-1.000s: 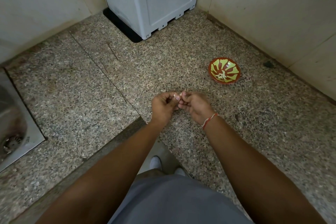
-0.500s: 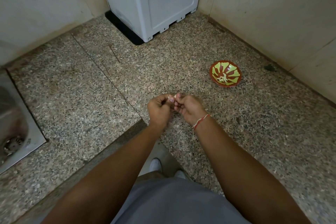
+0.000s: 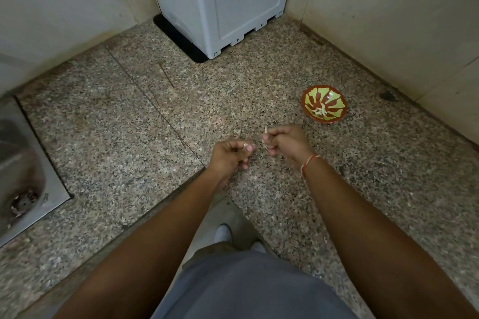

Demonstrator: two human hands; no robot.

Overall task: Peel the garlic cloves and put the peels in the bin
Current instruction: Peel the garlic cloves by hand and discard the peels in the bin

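Pinching fingers (image 3: 267, 137) on peel (image 3: 266, 129)

Speckled granite counter (image 3: 124, 137) is looking matt and gritty, steel sink (image 3: 23, 163) showing dull, glazed bowl (image 3: 337, 118) shining glossy, grey box (image 3: 233, 8) looking plastic.

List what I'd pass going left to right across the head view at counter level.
Sink drain → left hand, pinching a garlic clove → right hand, pinching a peel → patterned bowl of pale bits.

No readable text, label, brand or number shows on any surface in the head view.
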